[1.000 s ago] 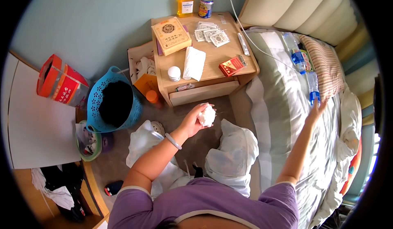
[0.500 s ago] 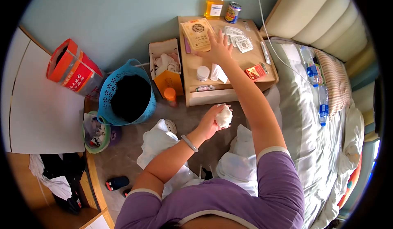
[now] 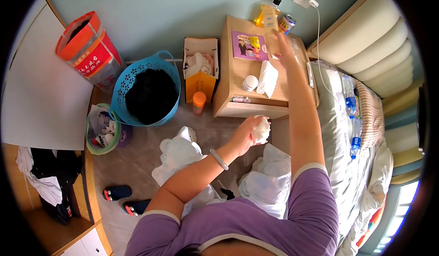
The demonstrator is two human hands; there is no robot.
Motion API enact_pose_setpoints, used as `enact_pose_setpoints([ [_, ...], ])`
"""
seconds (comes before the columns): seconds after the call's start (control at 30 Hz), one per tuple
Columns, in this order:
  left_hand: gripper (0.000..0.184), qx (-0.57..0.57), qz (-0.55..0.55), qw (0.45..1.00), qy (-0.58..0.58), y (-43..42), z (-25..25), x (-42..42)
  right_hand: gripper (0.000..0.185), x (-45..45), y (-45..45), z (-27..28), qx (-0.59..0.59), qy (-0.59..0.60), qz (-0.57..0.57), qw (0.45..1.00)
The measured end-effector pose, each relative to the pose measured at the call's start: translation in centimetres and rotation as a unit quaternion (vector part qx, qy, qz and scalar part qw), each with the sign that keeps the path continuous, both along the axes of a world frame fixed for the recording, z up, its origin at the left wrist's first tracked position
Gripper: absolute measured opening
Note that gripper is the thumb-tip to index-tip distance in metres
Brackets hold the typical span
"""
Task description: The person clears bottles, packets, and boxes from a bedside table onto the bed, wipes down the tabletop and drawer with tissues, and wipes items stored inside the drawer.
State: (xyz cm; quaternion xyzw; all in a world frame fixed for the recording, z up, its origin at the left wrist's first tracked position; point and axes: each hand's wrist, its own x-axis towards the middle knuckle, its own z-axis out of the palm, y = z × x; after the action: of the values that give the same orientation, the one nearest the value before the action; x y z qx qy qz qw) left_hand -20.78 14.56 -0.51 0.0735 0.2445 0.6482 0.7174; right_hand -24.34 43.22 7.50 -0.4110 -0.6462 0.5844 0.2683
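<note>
Left grip (image 3: 241, 138) closed on a soft white bundle, right grip (image 3: 286, 53) closed on a tan box

Soft white bundle (image 3: 261, 130) sits in the left fingers, in front of the light wood desk (image 3: 238, 78). Tan box (image 3: 270, 19), blurred and seen narrow, is held up at the desk's back; its print cannot be read.

Labels: purple booklet (image 3: 248, 50) flat on the desk, cartoon figures on its cover, small lettering unreadable, a yellow patch near its top. Red-and-clear plastic bag (image 3: 93, 57) by the wall carries large white Chinese characters on red, too blurred to copy surely. Blue, yellow and silver can (image 3: 287, 23) has markings too small to read. Two clear plastic bottles (image 3: 356, 139) on the bed have blue labels, wording not legible.

Containers: blue perforated plastic basket (image 3: 120, 80), black fluffy-looking mass inside. Open orange-and-white cardboard carton (image 3: 200, 86) beside the desk, pale crumpled cloth-like material inside. Green-rimmed bin (image 3: 90, 141), clear liner, wrappers and paper within. Black-capped bottle (image 3: 260, 19) of yellow liquid stands behind the tan box, partly hidden. White round lidded jar (image 3: 249, 83) on the desk, just beside a white soft packet (image 3: 267, 79). Orange-capped bottle (image 3: 198, 102) on the floor near the carton.
</note>
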Motion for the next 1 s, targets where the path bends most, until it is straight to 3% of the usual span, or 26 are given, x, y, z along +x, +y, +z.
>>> enact_pose_setpoints([
  [0.13,0.035,0.005,-0.002,1.000,0.000,0.1,0.3,0.2,0.062,0.3,-3.7,3.8,0.076,0.050,-0.054,0.994],
  [0.27,0.036,0.004,-0.007,1.000,0.001,0.1,0.6,0.2,0.071,-1.7,-0.2,-0.9,0.232,-0.009,0.058,0.971],
  [0.3,0.036,0.005,-0.003,1.000,-0.001,0.0,0.5,0.2,0.084,-2.0,-1.0,-1.2,0.243,-0.021,0.063,0.968],
  [0.4,0.036,0.004,0.007,1.000,-0.003,-0.1,0.3,0.1,0.099,-3.0,-1.6,-2.7,0.294,-0.223,0.021,0.929],
  [0.43,0.036,0.003,0.010,1.000,-0.004,-0.1,0.4,0.0,0.109,-3.2,-1.7,-3.1,0.300,-0.228,0.030,0.926],
  [0.53,0.035,0.014,0.007,1.000,-0.006,-0.3,0.5,-0.2,0.108,-3.8,-2.4,-3.4,0.293,-0.261,0.034,0.919],
  [0.63,0.035,0.007,0.005,1.000,0.002,-0.3,0.6,-0.2,0.106,-4.0,-2.2,-3.4,0.362,-0.385,0.050,0.848],
  [0.73,0.035,0.003,0.002,1.000,-0.005,-0.4,0.6,-0.3,0.104,-3.8,1.4,-4.5,0.319,-0.296,0.019,0.900],
  [0.77,0.035,0.008,0.003,1.000,-0.006,-0.4,0.6,-0.3,0.104,-3.3,2.0,-4.3,0.384,-0.275,0.002,0.881],
  [0.87,0.035,0.011,0.005,1.000,-0.005,-0.4,0.5,-0.4,0.102,-3.5,0.8,-2.0,0.310,-0.225,-0.009,0.924],
  [0.9,0.035,0.008,0.005,1.000,-0.003,-0.4,0.9,-0.5,0.096,-3.6,1.2,-2.1,0.325,-0.251,-0.017,0.912],
  [1.0,0.034,0.024,0.032,0.999,0.026,-0.6,1.9,-1.4,0.091,-3.7,1.5,-2.9,0.152,-0.233,-0.039,0.960],
])
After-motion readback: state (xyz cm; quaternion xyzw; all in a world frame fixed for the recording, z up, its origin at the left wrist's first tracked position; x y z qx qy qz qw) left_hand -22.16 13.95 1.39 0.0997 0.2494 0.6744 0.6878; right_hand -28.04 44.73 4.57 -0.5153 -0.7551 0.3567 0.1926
